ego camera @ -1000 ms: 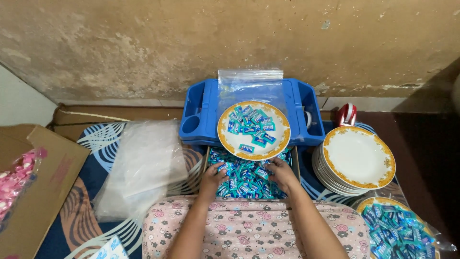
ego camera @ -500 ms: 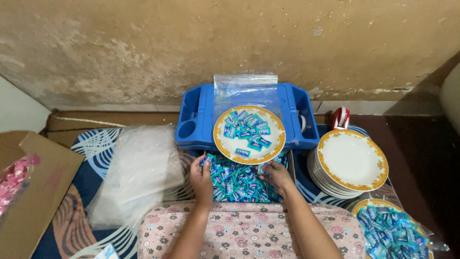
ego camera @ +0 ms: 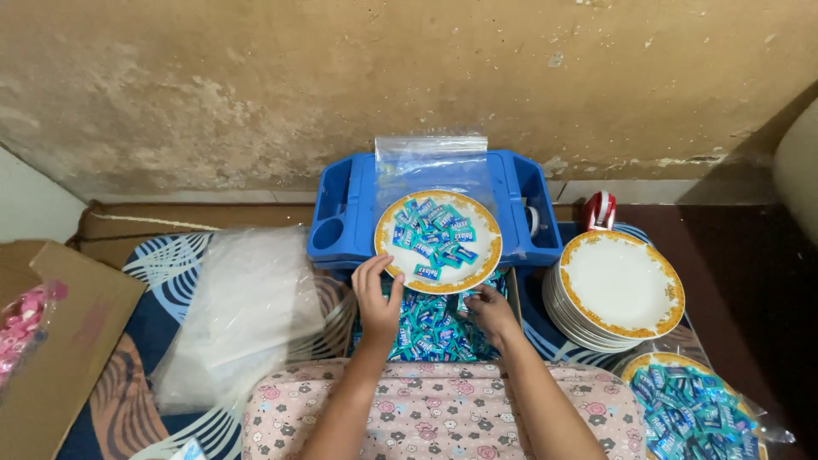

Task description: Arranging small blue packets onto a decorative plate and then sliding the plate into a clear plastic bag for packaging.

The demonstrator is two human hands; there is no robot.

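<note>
Plate (ego camera: 439,242), white with a gold-patterned rim, resting on a blue plastic tray (ego camera: 341,213) set against the wall; heaped with small blue-wrapped candies (ego camera: 434,232). Left hand (ego camera: 377,294) at the plate's near-left edge, fingers spread open, fingertips touching the rim, gripping nothing. Right hand (ego camera: 490,313) just below the plate's near edge, fingers curled loosely over a box of loose candies (ego camera: 430,332); whether it has hold of any cannot be told. Clear zip bag (ego camera: 430,153) standing behind the plate, on the tray. Stack of matching empty plates (ego camera: 615,291) to the right of the plate; red-and-white tape dispenser (ego camera: 600,209) beyond that stack. Second plate of candies in clear wrap (ego camera: 692,413) far right and nearer than the plate. Pile of clear plastic bags (ego camera: 243,311) left of the plate; cardboard box (ego camera: 60,349) with pink items further left. Floral cushion (ego camera: 443,413) nearest, under both forearms.
</note>
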